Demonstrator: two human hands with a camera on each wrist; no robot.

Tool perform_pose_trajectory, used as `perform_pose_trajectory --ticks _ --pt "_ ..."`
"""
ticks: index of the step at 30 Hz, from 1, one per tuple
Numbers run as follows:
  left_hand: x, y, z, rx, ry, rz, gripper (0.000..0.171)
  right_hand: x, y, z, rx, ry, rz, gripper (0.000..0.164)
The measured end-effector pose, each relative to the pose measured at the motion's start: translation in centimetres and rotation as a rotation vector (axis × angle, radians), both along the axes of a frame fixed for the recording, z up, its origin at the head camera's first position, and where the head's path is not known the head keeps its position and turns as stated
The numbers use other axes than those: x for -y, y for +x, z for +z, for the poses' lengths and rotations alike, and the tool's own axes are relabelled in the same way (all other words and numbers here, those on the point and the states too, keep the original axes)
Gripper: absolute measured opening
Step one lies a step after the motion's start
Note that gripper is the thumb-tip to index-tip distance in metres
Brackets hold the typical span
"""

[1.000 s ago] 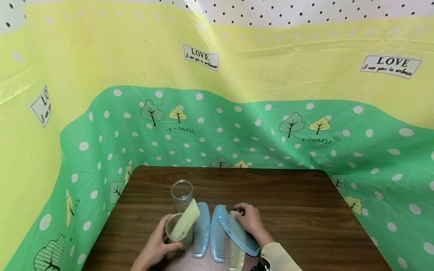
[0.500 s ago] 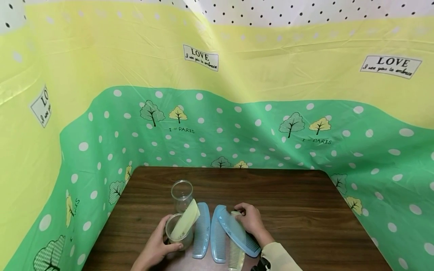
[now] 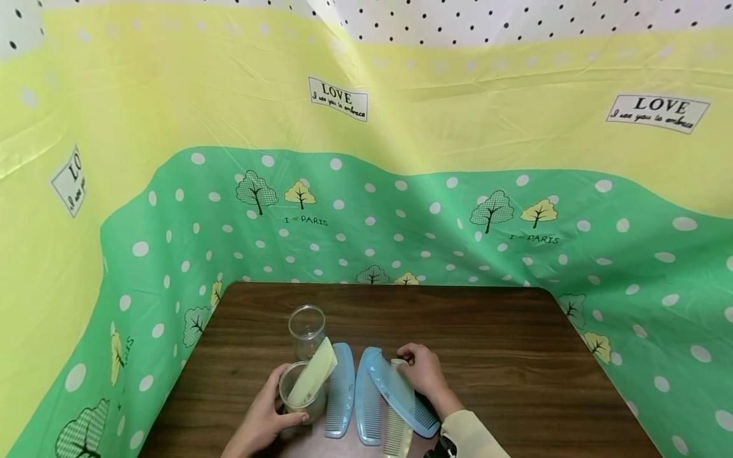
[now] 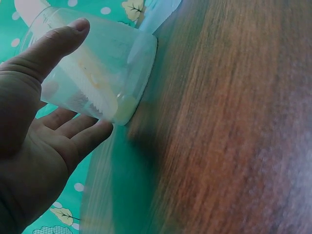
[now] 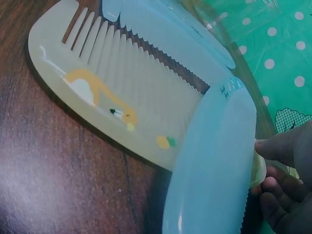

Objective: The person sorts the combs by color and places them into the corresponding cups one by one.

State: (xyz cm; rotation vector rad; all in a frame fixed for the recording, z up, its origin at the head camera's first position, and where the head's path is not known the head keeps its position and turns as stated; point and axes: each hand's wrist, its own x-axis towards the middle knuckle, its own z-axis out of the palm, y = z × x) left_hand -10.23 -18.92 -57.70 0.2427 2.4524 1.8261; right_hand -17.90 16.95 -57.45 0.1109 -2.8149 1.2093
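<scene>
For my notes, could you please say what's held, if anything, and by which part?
Left hand: wall of clear cup. Right hand: far end of yellow comb beneath blue comb.

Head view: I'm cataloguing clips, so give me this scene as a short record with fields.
Left hand: holds a clear cup
Cup contents: one pale comb, slanted, sticking out above the rim
Right hand: pinches the far end of the other pale comb
Blue combs: three; one lies across the other pale comb
Second cup: clear, standing beyond the held one
Surface: dark wood-grain table
Backdrop: printed green and yellow cloth
</scene>
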Motion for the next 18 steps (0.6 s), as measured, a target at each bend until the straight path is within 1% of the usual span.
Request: perform_pose_trajectory --ticks 5,9,13,16,18 --pt "0.09 0.04 -0.19 -0.023 -0.024 0.001 0.098 0.25 0.08 0.18 -0.026 0.035 -0.008 0.022" --pt "0.09 0.03 -0.35 -0.040 -0.041 0.015 0.098 0.49 0.21 0.36 -0.002 0.071 -0.028 0.027" --pt "0.09 -0.06 -0.44 -0.021 -0.028 0.027 0.099 0.77 0.29 0.55 0.029 0.116 -0.044 0.035" --pt "0.13 -0.05 -0.46 -0.023 -0.029 0.027 0.100 0.92 0.29 0.61 0.037 0.135 -0.050 0.036" --pt "0.15 -0.02 -0.46 -0.033 -0.033 0.026 0.100 0.97 0.27 0.64 0.040 0.129 -0.053 0.036"
